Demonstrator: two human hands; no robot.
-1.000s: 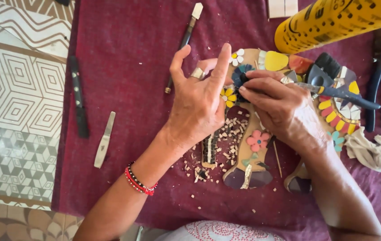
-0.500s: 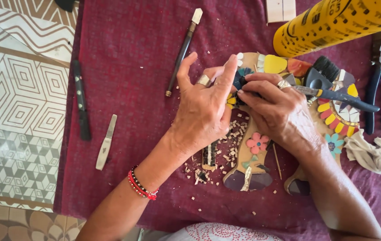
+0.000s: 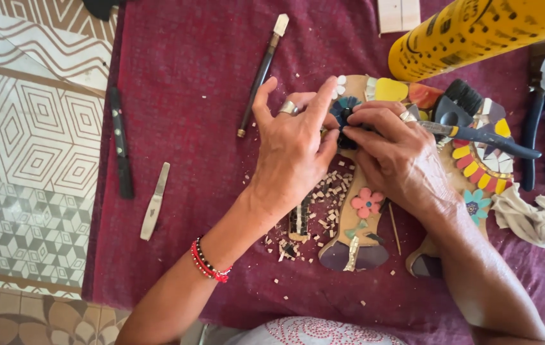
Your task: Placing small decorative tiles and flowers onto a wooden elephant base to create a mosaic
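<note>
Head view: left hand (image 3: 291, 153) and right hand (image 3: 397, 156) both pinch dark blue flower piece (image 3: 344, 112) on wooden mosaic form (image 3: 355, 217); right also grips nippers (image 3: 483, 135).

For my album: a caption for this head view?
Both hands press a dark flower tile onto a wooden mosaic cutout.

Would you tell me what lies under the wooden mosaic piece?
The wooden mosaic piece rests on a maroon cloth strewn with small tile chips. Whatever lies beneath the cloth is covered.

Maroon cloth (image 3: 183, 96) over table; geometric-patterned tile floor (image 3: 30, 160) at left; daylight.
</note>
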